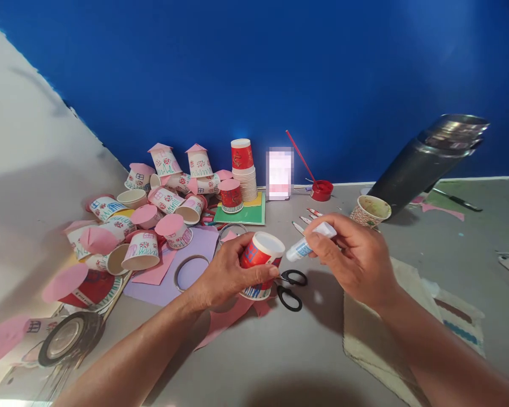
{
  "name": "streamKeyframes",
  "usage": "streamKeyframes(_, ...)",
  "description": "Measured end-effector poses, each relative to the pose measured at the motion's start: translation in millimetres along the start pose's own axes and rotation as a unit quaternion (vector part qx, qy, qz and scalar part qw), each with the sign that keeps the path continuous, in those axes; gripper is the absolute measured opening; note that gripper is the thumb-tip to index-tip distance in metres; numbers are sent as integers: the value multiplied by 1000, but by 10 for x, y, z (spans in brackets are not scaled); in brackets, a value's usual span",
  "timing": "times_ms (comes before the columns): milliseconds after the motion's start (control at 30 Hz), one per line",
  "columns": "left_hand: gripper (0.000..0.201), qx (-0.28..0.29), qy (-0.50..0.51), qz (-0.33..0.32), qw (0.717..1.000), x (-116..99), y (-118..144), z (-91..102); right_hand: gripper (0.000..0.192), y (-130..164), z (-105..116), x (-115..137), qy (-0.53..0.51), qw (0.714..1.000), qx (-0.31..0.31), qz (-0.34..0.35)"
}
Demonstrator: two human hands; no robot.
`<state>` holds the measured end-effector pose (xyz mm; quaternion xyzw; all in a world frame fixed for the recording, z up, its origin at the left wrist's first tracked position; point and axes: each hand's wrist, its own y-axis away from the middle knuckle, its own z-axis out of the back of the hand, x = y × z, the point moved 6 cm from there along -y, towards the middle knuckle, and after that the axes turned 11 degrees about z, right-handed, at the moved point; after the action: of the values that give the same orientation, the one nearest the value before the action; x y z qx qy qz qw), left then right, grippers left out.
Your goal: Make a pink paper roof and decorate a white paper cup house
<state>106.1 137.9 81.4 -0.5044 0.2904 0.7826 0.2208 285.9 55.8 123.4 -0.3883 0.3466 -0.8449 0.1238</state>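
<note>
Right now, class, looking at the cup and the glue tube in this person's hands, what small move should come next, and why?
Probably bring the glue tube nozzle down to the upturned base of the red paper cup. The left hand holds the cup base-up, the right hand aims the tube at it, and a small gap remains. The finished cups nearby wear pink paper roofs.

grey table (305,350) | scissors (290,287), purple paper (195,243), cloth (377,333), tape roll (70,338)

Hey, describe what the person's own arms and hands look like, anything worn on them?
Both forearms are bare right up to the bottom edge of the picture, with no sleeves in view. The left hand and the right hand wear no gloves, and no ring, watch or bracelet shows on either. No markings are visible.
</note>
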Motion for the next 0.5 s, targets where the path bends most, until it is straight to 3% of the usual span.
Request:
streamKeyframes(200, 38, 73, 69, 57, 993, 126, -30, -122, 14, 19, 24, 210, 75, 991, 0, 114)
streamKeyframes(400, 42, 186, 136, 137, 963, 263, 2, -314, 13, 84, -58, 318, 70, 973, 40, 216)
streamKeyframes(500, 43, 200, 148, 158, 955, 295, 4, -350, 14, 92, -66, 326, 62, 968, 52, 239)
